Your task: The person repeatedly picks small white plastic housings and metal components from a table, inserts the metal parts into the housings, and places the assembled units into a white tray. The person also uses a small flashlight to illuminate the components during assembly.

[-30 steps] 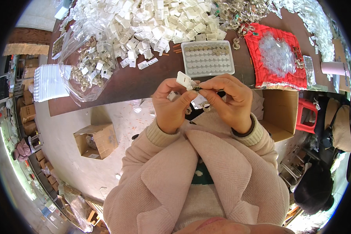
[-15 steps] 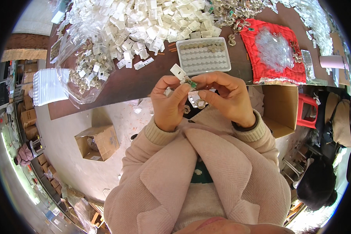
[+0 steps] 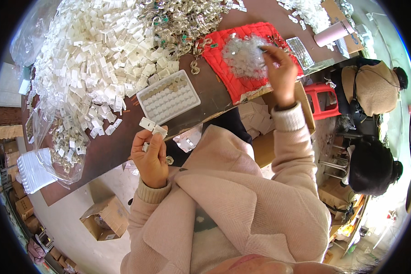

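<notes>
White plastic case [image 3: 147, 123]: in the left hand [image 3: 150, 160], just on the near side of the pale tray [image 3: 171, 104]; probably light, stiff, smooth enough to slip; thin walls likely to crack under a hard squeeze; best taken by the edges.
Left hand: pinching the case between thumb and fingers; small white piece [image 3: 145, 147] tucked lower in the same grasp.
Pale coil [image 3: 169, 160]: just beside the left hand; link to the case unclear; if wire, likely springy and prone to snag.
Right hand [image 3: 282, 75]: reached out over the clear plastic pieces [image 3: 242, 59], fingertips close together; no telling whether anything is pinched.
Clear plastic pieces: heaped on red cloth [image 3: 226, 82]; probably feather-light, slick; best lifted singly by a rim.
</notes>
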### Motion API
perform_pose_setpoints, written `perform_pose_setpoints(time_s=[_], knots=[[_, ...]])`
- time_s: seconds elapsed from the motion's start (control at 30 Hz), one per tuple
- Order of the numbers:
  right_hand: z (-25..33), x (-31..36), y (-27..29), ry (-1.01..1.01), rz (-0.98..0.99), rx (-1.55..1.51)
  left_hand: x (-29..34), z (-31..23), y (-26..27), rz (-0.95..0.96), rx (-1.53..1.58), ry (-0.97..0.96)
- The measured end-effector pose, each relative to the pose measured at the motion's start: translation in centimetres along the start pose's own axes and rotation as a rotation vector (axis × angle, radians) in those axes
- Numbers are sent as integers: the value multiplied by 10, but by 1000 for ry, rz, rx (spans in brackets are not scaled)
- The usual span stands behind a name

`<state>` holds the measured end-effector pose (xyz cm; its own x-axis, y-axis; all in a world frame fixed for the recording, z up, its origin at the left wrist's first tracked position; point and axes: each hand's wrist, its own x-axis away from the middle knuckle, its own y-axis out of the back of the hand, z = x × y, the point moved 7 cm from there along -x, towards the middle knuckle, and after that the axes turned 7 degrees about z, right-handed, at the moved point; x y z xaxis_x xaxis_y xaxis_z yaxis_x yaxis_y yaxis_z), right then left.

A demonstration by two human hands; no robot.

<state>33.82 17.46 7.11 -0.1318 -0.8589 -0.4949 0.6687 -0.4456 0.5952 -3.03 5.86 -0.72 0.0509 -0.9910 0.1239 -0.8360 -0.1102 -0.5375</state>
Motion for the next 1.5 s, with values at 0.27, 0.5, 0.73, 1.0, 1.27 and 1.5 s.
perform_pose_setpoints(time_s=[0.27,0.5,0.73,1.0,1.27,1.5], knots=[[-63,-61,29,34,-123,710,0,3,-5,-26,57,25],[7,-51,-67,224,355,-53,3,4,-8,-34,42,78],[26,-52,-125,134,583,389,7,-5,3,-34,81,41],[46,-43,-87,-216,476,-434,8,-2,6,-27,134,74],[143,15,-52,217,428,-567,8,-15,-13,153,178,72],[207,77,-84,534,570,-370,7,-13,-23,110,220,83]])
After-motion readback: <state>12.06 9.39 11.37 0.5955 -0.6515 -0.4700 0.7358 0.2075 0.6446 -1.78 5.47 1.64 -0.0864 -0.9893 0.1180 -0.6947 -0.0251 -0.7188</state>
